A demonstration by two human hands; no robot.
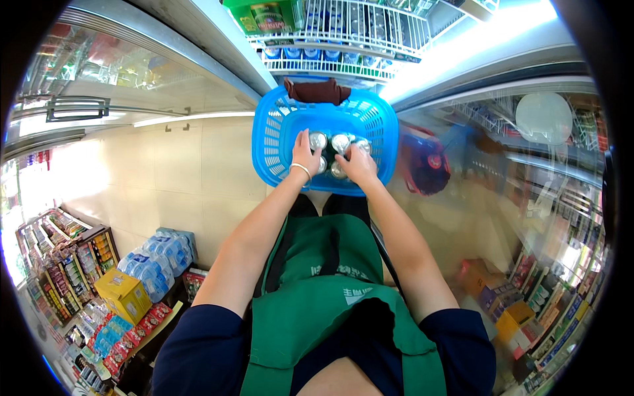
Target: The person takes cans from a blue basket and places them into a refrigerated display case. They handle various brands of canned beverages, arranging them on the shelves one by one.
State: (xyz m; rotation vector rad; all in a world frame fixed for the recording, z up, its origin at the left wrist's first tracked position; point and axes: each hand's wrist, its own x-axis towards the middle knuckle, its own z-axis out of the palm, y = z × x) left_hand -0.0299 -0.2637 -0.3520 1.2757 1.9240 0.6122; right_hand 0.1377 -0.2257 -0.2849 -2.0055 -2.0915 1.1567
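Observation:
A blue plastic basket (pixel 274 176) with slotted walls is in front of me, below the open drinks cooler. Several drink cans stand upright inside it, their silver tops facing up. My left hand (pixel 306 157), with a pale bangle at its wrist, has its fingers along the side of the upper-left can (pixel 318 140) and its thumb toward the inner side. Over the right part of the group, my right hand (pixel 360 164) reaches in among the cans, close to a right-hand can (pixel 364 145) and a lower can (pixel 339 170). Its fingertips are partly hidden.
Brown cloth (pixel 317 92) lies over the basket's far rim. White wire shelves (pixel 342 45) in the cooler hold cans and a green carton (pixel 267 17). Glass doors flank me on the left (pixel 163 74) and right (pixel 475 163). Wrapped water bottles (pixel 156 262) and a yellow box (pixel 124 296) are lower left.

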